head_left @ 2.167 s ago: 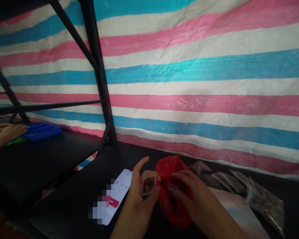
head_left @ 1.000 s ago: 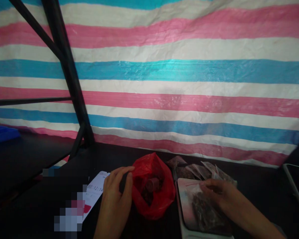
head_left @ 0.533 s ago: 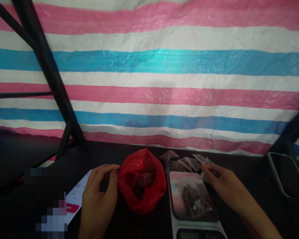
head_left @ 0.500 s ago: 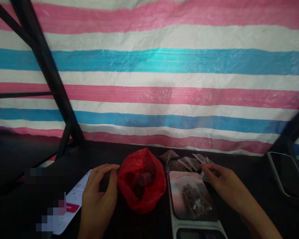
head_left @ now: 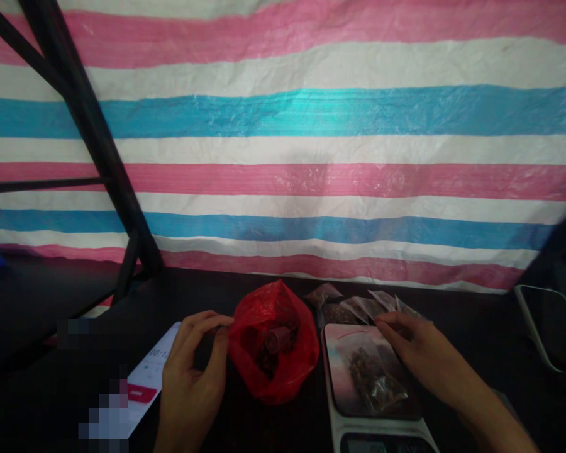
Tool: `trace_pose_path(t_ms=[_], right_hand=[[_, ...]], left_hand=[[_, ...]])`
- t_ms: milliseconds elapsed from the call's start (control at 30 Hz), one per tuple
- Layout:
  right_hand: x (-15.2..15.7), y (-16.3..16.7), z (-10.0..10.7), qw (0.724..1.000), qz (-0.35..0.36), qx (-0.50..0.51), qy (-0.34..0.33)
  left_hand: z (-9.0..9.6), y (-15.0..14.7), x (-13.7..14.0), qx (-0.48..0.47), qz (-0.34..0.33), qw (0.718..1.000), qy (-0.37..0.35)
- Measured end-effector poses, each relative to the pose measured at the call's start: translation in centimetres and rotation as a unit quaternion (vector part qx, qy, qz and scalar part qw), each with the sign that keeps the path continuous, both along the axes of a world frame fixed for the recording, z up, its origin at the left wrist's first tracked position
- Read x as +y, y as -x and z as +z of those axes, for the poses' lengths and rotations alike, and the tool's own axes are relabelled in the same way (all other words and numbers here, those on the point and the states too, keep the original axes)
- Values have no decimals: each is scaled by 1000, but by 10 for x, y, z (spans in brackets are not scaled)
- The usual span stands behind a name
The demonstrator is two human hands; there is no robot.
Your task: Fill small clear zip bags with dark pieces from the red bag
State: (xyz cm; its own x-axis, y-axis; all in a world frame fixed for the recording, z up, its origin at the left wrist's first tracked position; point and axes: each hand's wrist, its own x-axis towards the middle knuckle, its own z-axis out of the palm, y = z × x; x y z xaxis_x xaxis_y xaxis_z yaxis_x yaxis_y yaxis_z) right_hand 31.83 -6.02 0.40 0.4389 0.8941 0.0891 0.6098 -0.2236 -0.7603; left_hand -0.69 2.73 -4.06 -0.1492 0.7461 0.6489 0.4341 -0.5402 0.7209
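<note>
Dim foreground, bright glare on backdrop, soft focus.

On the bench (head_left: 273, 289), the plastic bag (head_left: 271, 343) is the landmark: phone (head_left: 153, 374) to its left, scale (head_left: 372, 384) to its right carrying a pouch (head_left: 375, 377), further pouches (head_left: 358, 305) behind the scale.

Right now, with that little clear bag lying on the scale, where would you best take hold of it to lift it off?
I'd pinch the clear bag at its far top edge, by the red line, coming from the right where the right hand already rests. The dark contents bunch at the middle and lower part, so the flat upper strip probably gives the fingers thin, empty plastic to grip above the scale.
</note>
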Motion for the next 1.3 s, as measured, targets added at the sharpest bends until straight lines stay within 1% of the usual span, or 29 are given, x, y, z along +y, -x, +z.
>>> trace_pose_path(t_ms=[167, 300, 367, 467, 567, 667, 800, 933, 1067, 1167, 1233, 1300], right_hand=[[1, 3, 1, 1000, 7, -2, 5], [2, 6, -3, 1000, 17, -6, 22], [3, 8, -7, 1000, 18, -13, 21], [6, 9, -17, 999, 30, -31, -3], [9, 4, -31, 997, 42, -56, -30], [12, -3, -41, 996, 39, -70, -45], [12, -4, -42, 996, 42, -61, -43], [9, 4, -29, 996, 56, -50, -39], [1, 17, 1, 991, 112, 33, -60], [-7, 28, 29, 981, 129, 92, -112], [-13, 34, 43, 972, 115, 136, -151], [-18, 37, 54, 962, 84, 180, -190]], left_hand=[[1, 2, 0, -2, 1, 1000, -4], [0, 1, 0, -11, -10, 1000, 4], [0, 0, 0, -13, -15, 1000, 7], [0, -1, -1, -14, -27, 1000, 2], [-1, -2, -1, -9, -34, 999, -16], [-3, -1, 1, -4, -35, 999, -29], [-5, -1, 2, -7, -44, 998, -32], [-4, -1, 2, -10, -53, 998, -26], [-2, -1, 2, -8, -59, 998, -38], [0, 0, 2, -6, -55, 998, -42], [2, 1, 2, -8, -52, 998, -41], [3, 2, 2, -10, -49, 998, -40]])
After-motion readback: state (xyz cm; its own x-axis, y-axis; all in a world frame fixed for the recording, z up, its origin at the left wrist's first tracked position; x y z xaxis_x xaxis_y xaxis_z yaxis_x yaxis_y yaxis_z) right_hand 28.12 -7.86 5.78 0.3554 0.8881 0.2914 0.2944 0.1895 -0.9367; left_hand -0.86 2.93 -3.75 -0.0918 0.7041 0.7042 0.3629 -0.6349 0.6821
